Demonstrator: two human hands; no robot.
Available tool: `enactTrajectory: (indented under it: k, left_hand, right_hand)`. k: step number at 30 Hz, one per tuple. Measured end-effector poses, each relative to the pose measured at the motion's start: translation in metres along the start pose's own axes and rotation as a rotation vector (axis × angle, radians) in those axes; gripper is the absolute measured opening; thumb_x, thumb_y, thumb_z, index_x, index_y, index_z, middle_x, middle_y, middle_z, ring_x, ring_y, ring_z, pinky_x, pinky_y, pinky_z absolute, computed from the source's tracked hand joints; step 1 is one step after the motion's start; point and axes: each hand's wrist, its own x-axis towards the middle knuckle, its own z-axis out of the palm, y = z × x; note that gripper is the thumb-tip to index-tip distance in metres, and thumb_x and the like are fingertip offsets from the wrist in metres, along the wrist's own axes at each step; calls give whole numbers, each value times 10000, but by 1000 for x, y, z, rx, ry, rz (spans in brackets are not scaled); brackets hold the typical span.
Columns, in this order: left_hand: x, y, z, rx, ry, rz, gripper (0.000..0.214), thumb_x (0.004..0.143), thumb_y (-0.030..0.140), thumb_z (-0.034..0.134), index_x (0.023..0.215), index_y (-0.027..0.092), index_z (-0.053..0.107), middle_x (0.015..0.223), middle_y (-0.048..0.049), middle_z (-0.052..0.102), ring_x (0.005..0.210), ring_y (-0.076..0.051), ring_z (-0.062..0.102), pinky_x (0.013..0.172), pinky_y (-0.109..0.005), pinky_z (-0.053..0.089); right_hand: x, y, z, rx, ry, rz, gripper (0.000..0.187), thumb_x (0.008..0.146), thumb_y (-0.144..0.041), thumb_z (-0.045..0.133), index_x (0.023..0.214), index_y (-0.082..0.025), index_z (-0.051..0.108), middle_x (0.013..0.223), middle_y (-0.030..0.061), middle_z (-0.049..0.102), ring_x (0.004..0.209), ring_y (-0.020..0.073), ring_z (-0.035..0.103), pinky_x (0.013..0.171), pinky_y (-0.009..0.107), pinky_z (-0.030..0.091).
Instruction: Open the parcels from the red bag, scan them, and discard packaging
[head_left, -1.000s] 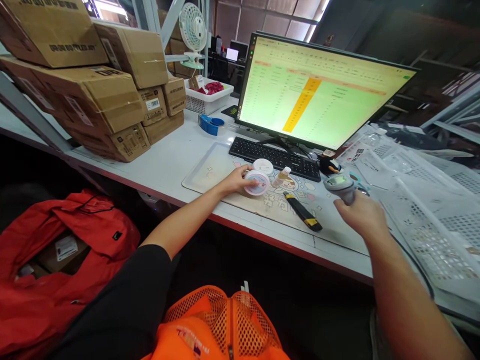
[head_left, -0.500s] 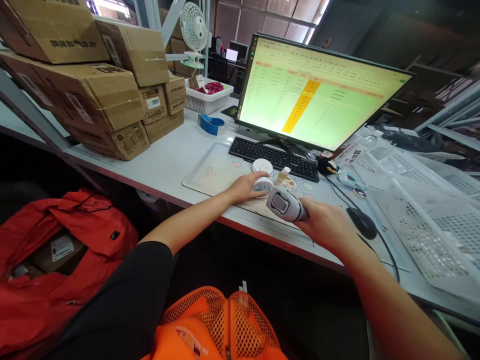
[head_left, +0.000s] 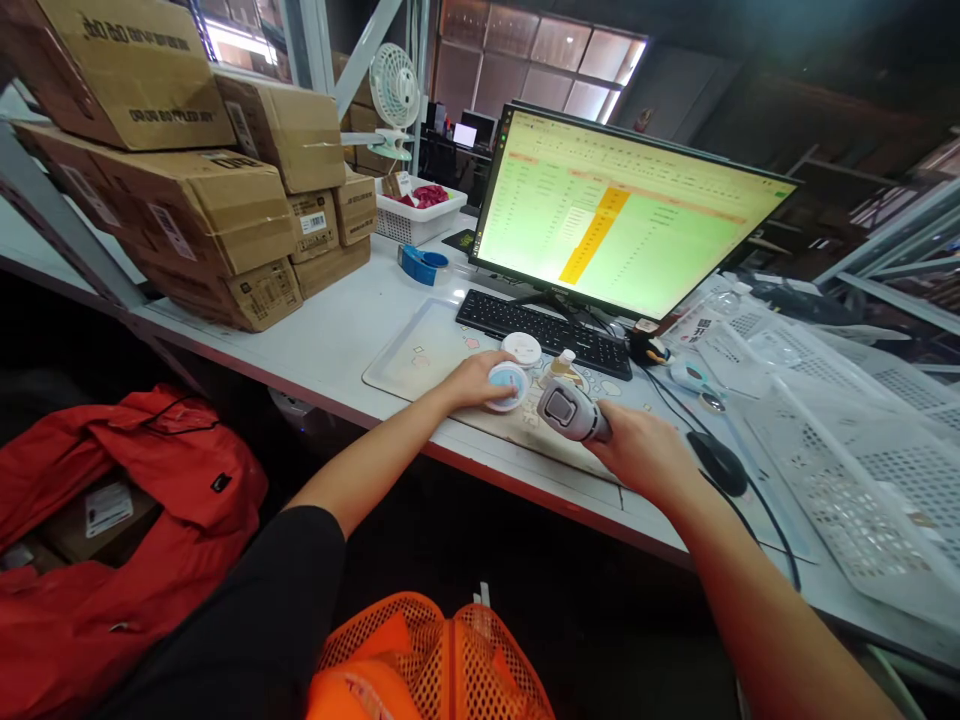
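My left hand (head_left: 471, 381) grips a small round white jar (head_left: 508, 386), tilted so its flat blue-tinted face points toward my right hand. My right hand (head_left: 645, 457) is closed on the handle of a grey barcode scanner (head_left: 568, 411), whose head points at the jar from a few centimetres away. Both are above a pale desk mat (head_left: 420, 352). A second round white jar (head_left: 521, 348) and a small bottle (head_left: 564, 361) stand just behind, in front of the black keyboard (head_left: 541, 332).
A monitor (head_left: 622, 215) with a green and orange spreadsheet stands behind the keyboard. Cardboard boxes (head_left: 187, 190) are stacked at the left. A black mouse (head_left: 718, 462) and white perforated trays (head_left: 847, 440) lie at the right. A red bag (head_left: 112, 540) sits below left.
My right hand carried the scanner from the right side leftward to the jar. My left hand turned the jar so its flat face meets the scanner. The view has tilted upward slightly.
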Motion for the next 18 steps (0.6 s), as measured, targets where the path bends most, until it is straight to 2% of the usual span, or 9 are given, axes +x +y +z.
enactTrajectory:
  k: [3,5,6,9,11,14,18]
  left_hand:
    - [8,-8,-14,54,123,-48,301,916,420,691,1101,193,761,1191,-95,708,1130,-269,667,1025,-385,523]
    - [20,-10,-18,92,163,-53,299,950,398,652,1129,182,754,1225,-109,699,1195,-266,643,1081,-389,497]
    - [28,-11,-18,112,142,-40,310,944,377,666,1172,182,744,1259,-109,695,1231,-264,628,1112,-389,477]
    - [54,-9,-13,227,-20,-11,441,882,353,757,1300,223,702,1413,-94,641,1316,-276,590,1164,-390,435]
    - [67,-8,-7,309,-99,-45,513,823,380,827,1302,240,707,1469,-107,604,1328,-321,586,1152,-418,443]
    - [77,-7,5,372,-122,-107,508,767,380,878,1227,221,731,1383,-140,650,1255,-366,628,1073,-445,493]
    - [79,-9,17,412,-125,-103,374,850,337,802,1192,205,724,1261,-145,692,1163,-350,663,985,-423,520]
  right_hand:
    - [8,11,2,46,0,37,161,903,-352,713,971,-217,656,892,75,729,814,281,670,587,309,300]
    - [15,18,1,83,4,46,181,907,-370,711,995,-217,674,909,79,734,818,283,670,592,308,320]
    - [18,21,0,102,12,45,185,908,-371,706,1006,-216,683,922,81,738,826,284,671,598,308,334]
    - [27,24,-4,150,36,44,172,899,-346,697,1007,-212,706,942,81,744,841,285,675,617,311,371]
    - [31,24,-7,164,47,50,165,883,-330,712,995,-209,711,939,83,747,841,286,677,617,310,376]
    - [35,23,-8,178,54,48,181,878,-345,735,994,-208,716,930,83,752,825,283,679,608,307,370]
    - [41,22,-7,192,35,46,175,897,-362,728,985,-211,718,920,80,752,811,273,676,600,301,365]
